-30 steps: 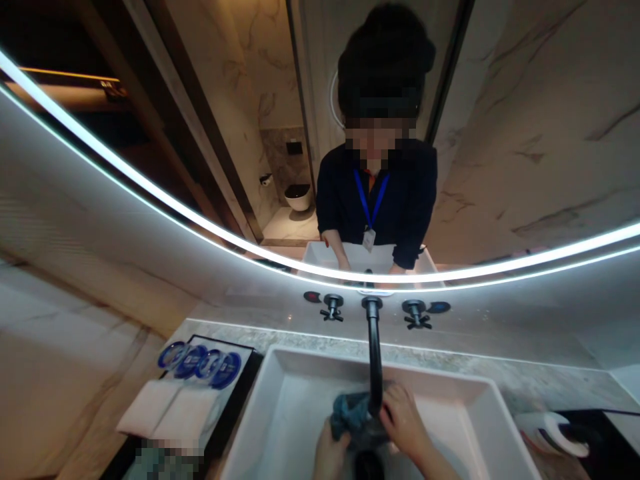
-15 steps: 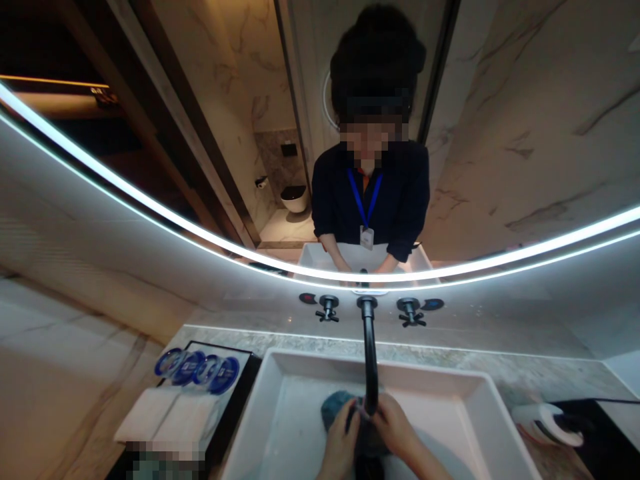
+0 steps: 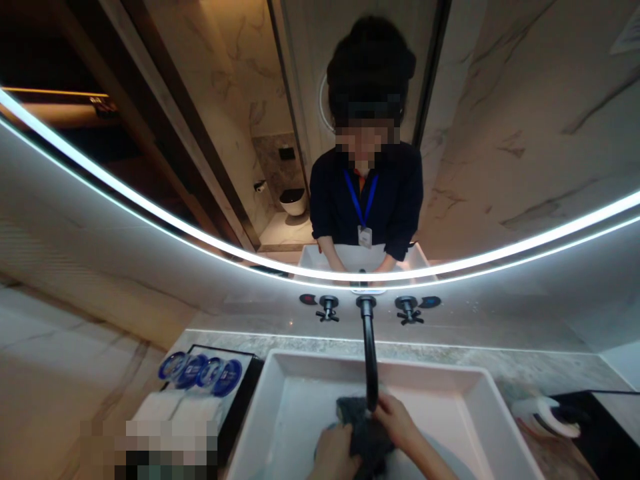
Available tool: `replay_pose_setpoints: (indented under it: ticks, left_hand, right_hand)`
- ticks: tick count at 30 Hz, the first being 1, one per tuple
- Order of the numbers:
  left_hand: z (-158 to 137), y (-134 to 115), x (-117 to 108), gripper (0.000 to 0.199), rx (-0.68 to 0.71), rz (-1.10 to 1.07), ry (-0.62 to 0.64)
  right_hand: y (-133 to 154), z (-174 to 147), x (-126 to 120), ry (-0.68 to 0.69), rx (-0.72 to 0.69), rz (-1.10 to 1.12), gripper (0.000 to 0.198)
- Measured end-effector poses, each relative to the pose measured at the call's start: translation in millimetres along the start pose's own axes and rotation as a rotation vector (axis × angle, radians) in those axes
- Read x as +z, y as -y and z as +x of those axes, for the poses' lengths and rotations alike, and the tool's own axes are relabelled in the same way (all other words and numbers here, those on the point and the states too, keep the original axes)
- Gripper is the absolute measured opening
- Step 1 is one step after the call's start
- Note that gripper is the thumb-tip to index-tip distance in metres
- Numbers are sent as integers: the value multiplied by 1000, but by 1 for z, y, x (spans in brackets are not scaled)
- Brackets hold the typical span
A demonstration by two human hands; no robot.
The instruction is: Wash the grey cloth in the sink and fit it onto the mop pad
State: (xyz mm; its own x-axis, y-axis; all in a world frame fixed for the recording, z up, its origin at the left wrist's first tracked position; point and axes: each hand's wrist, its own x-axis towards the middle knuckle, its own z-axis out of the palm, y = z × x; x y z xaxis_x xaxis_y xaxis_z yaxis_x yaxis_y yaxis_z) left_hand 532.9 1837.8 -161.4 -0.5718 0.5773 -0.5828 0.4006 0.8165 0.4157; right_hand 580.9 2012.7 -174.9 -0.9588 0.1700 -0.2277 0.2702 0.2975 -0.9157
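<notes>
Under the end of the black faucet spout (image 3: 370,373), a dark grey-green cloth (image 3: 367,430) hangs bunched inside the white sink. My left hand (image 3: 334,450) is closed on the cloth's left side, its knuckles toward the camera. My right hand (image 3: 397,420) is beside the spout's tip, fingers curled in a pinch at the cloth's upper right. The spout hides part of the cloth and the right fingertips. Whether water is running is hard to make out.
The rectangular sink (image 3: 487,380) has raised walls. Two cross-shaped taps, left tap (image 3: 327,309) and right tap (image 3: 409,311), flank the spout. Blue-lidded cups (image 3: 200,372) and folded white towels (image 3: 175,413) lie left. A white hairdryer-like object (image 3: 543,417) is right. A lit mirror (image 3: 370,275) hangs above.
My left hand has moved down and toward me, and more of the cloth shows between the hands. My right hand stays by the spout. The camera view has shifted slightly.
</notes>
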Motion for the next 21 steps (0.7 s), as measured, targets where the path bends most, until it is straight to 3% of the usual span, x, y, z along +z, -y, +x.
replay_pose_setpoints:
  ticks: [2,4,6,8,11,15,18,21]
  left_hand:
    - [0,-2,0,30,8,-4,-115]
    - [1,0,-5,15,63,-115,-259]
    - [3,6,-16,15,123,-325,-372]
    - [5,15,-32,25,147,-515,-396]
    - [7,28,-48,36,107,-598,-344]
    - [12,37,-39,50,168,-649,-228]
    - [22,34,-23,59,118,-659,-168]
    - [34,26,-13,46,57,-652,-62]
  right_hand:
    - [-2,-9,-3,56,-6,-149,37]
    - [-7,-19,-5,94,35,-352,54]
    - [-13,-26,-6,129,104,-541,70]
    - [-17,-28,-5,136,162,-616,60]
    - [-13,-19,-2,51,86,-395,41]
    - [3,-2,-3,-29,-122,124,37]
    - [6,1,-14,-146,-40,267,22]
    - [-4,-6,-29,-212,-3,342,19]
